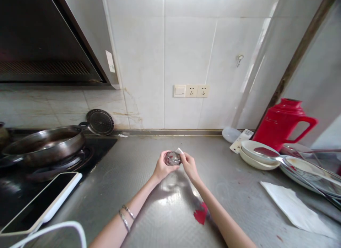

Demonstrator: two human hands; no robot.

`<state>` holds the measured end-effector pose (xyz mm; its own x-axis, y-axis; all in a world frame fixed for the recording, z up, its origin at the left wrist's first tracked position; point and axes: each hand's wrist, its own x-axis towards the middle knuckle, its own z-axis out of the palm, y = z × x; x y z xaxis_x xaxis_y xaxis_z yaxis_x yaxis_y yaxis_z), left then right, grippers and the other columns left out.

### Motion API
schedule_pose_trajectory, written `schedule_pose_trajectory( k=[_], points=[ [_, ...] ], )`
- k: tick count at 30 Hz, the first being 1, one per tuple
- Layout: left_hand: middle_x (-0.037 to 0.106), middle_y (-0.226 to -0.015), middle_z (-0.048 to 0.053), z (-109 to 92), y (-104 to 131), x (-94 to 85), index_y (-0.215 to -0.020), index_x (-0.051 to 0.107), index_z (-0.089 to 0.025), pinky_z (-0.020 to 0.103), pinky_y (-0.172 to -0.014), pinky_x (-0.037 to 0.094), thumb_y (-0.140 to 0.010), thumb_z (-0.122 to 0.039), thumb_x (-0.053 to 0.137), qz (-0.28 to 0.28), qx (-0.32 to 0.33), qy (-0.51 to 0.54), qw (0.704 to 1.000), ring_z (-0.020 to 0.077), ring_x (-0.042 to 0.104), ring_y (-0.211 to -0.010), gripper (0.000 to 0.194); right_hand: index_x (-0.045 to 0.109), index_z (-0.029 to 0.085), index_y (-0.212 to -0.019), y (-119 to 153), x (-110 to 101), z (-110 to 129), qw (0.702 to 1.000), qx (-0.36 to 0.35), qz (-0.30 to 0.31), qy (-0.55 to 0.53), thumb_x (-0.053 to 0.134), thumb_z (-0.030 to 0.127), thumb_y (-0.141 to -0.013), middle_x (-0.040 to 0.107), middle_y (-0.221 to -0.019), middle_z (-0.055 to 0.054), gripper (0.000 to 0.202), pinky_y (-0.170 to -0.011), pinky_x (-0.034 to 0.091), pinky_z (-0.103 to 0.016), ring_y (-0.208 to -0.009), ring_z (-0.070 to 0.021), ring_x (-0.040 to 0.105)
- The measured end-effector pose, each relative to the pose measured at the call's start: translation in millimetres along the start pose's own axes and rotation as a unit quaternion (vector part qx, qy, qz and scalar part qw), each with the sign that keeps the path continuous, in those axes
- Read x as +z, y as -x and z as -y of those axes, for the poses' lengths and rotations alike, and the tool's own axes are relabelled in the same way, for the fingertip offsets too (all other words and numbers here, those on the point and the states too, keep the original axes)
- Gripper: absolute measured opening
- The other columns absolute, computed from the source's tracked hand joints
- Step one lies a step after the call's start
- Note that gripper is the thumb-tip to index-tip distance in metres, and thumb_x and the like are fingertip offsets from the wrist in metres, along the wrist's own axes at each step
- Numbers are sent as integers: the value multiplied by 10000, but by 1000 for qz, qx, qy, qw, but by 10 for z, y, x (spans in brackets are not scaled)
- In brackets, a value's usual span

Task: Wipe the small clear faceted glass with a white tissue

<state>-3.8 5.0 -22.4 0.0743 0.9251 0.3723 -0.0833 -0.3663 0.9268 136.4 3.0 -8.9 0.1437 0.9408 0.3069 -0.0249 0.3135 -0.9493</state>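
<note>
My left hand [161, 168] is wrapped round a small, round, clear glass dish [172, 158], held above the steel counter [144, 212]. Dark and reddish tints show through the glass; its exact kind is hard to make out. My right hand [190, 167] pinches a small white piece of tissue [179, 150] at the dish's right edge. Most of the tissue is hidden by the fingers. Below, between my forearms, a crumpled red scrap [200, 214] lies on the counter.
At left, a steel pan [50, 148] sits on the black stove [16, 191], with a phone [37, 205] in front. Bowls [258, 156], plates and a red thermos [279, 123] stand at right. A white napkin [293, 207] lies nearer. The range hood [48, 38] overhangs the left.
</note>
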Motion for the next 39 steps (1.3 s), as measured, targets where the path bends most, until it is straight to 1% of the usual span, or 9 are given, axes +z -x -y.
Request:
schedule_pose_trajectory(
  k=[3, 8, 14, 18, 23, 29, 34, 36, 39],
  points=[
    [661, -1041, 78, -60, -24, -17, -1090, 552, -163, 389, -906, 480, -489, -279, 860, 10, -61, 83, 995, 244, 630, -986, 685, 696, 158, -706, -51, -44, -57, 999, 24, -17, -18, 580, 582, -740, 671, -662, -36, 441, -618, 455, -293, -672, -211, 591],
    [688, -993, 100, -138, -33, -82, -1035, 611, -140, 407, -824, 522, -628, -466, 778, 54, -122, 224, 965, 255, 660, -903, 547, 704, 184, -920, -84, -81, -100, 997, 46, -47, -49, 643, 447, -688, 729, -841, -59, 356, -674, 482, -319, -780, -239, 633],
    [695, -1065, 117, -89, 41, 25, -951, 634, -155, 499, -967, 478, -715, -521, 694, 36, -153, 320, 935, 298, 634, -1043, 440, 702, 191, -917, -2, 63, -200, 989, 93, -38, -106, 592, 369, -684, 740, -916, -83, 313, -736, 507, -352, -866, -263, 653],
    [688, -1103, 110, -37, 55, 42, -959, 639, -159, 508, -1045, 423, -751, -479, 675, 35, -166, 345, 923, 291, 619, -1090, 384, 683, 193, -950, 32, 97, -205, 980, 127, -6, -154, 526, 353, -709, 731, -998, -91, 329, -780, 519, -364, -921, -260, 663],
    [706, -1032, 101, -17, 15, -25, -928, 638, -159, 515, -1029, 430, -784, -467, 636, 25, -173, 383, 907, 270, 650, -1010, 340, 682, 196, -967, 62, 63, -107, 969, 150, 61, -187, 560, 275, -643, 731, -1015, -91, 355, -827, 519, -380, -930, -269, 671],
    [700, -1015, 133, -62, 1, -37, -931, 644, -105, 427, -915, 489, -779, -378, 654, 25, -186, 459, 868, 260, 649, -966, 313, 713, 188, -884, 68, 85, -92, 976, 105, 121, -150, 546, 237, -636, 742, -958, -78, 304, -888, 506, -354, -929, -246, 678],
    [692, -1012, 175, -138, 8, -77, -961, 638, -77, 371, -801, 500, -748, -400, 679, 30, -210, 483, 850, 285, 655, -921, 388, 685, 155, -987, -35, -5, -184, 989, 89, 71, -92, 586, 311, -678, 728, -1012, -113, 360, -744, 555, -356, -828, -233, 693],
    [694, -999, 175, -166, 16, -85, -1000, 634, -79, 362, -778, 497, -733, -411, 686, 46, -225, 485, 844, 285, 660, -897, 429, 659, 158, -1047, -88, -65, -178, 995, 66, 43, -66, 615, 346, -696, 689, -1129, -131, 401, -714, 559, -353, -875, -242, 683],
    [705, -940, 149, -202, 36, -80, -1045, 629, -99, 362, -756, 494, -757, -411, 654, 58, -242, 484, 839, 271, 669, -839, 425, 622, 168, -1113, -137, -140, -83, 999, 16, 14, -40, 620, 393, -743, 646, -1215, -143, 433, -795, 547, -366, -1024, -260, 642]
  ],
)
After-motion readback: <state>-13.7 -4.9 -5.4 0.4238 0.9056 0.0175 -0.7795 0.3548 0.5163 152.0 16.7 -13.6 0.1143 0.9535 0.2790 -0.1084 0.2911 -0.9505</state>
